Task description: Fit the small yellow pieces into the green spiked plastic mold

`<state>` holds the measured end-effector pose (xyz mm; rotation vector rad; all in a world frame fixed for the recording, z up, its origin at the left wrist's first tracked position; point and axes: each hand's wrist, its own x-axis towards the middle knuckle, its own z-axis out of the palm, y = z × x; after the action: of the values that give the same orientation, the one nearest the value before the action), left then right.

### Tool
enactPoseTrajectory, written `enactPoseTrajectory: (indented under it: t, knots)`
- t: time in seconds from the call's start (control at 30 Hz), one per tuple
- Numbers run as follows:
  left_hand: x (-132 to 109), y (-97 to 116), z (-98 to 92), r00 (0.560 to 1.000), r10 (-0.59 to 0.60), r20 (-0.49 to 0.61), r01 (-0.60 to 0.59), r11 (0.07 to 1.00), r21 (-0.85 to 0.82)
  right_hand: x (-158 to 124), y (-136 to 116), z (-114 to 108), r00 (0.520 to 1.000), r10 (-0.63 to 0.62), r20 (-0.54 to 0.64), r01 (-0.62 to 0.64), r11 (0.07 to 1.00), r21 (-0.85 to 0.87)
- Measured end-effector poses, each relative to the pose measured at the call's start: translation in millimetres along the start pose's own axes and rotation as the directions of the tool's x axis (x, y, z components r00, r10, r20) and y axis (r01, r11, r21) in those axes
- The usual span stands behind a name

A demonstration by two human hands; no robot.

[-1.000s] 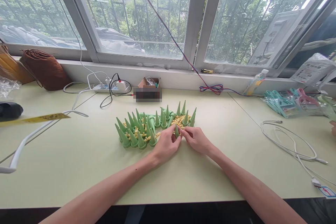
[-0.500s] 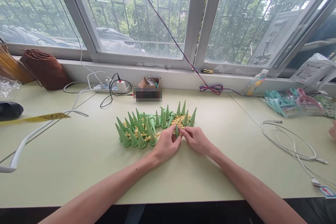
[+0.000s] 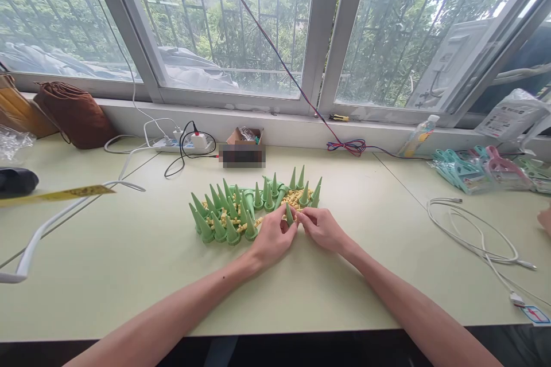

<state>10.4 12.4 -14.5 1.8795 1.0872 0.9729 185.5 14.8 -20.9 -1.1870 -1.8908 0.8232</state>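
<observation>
My left hand (image 3: 275,232) is closed around a green cone-shaped spike (image 3: 288,214), whose tip points up. Against the cone's right side, my right hand (image 3: 319,229) pinches with thumb and forefinger; whatever is between those fingertips is too small to make out. Several more green cone-shaped spikes (image 3: 220,231) stand point up in a cluster left of and behind my hands. Small yellow valve-like pieces (image 3: 293,198) lie heaped just beyond my fingers, and others are scattered among the cones.
A small open cardboard box (image 3: 245,136) sits at the back, beside a power strip (image 3: 167,144) with cables. Bundled red-blue wire (image 3: 350,147), a bottle (image 3: 419,136) and bagged plastic clips (image 3: 469,169) line the window side. A white cable (image 3: 477,229) lies right; part of another person's hand (image 3: 544,221) shows.
The green cone in my left hand has tilted slightly to the left. Both hands stay in nearly the same place. At the right edge, the other person's hand has shifted a little.
</observation>
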Motion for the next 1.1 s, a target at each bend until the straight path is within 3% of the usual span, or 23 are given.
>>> enactPoseTrajectory:
  t: [0.27,0.8,1.1]
  knots:
    - [0.8,1.0,-0.7,0.999,-0.050,-0.014,0.049,0.995,-0.084,0.4,1.2,-1.4,0.999,0.022,0.034,-0.025,0.997,0.073]
    - [0.9,-0.7,1.5,1.000,0.027,-0.013,-0.027,0.998,-0.052,2.3,4.9,1.2,0.999,0.026,-0.044,-0.027,0.999,-0.020]
    - [0.4,1.5,-0.5,1.000,-0.018,-0.025,0.016,0.998,-0.067,2.4,-0.4,1.4,0.998,0.028,-0.063,-0.027,0.999,0.024]
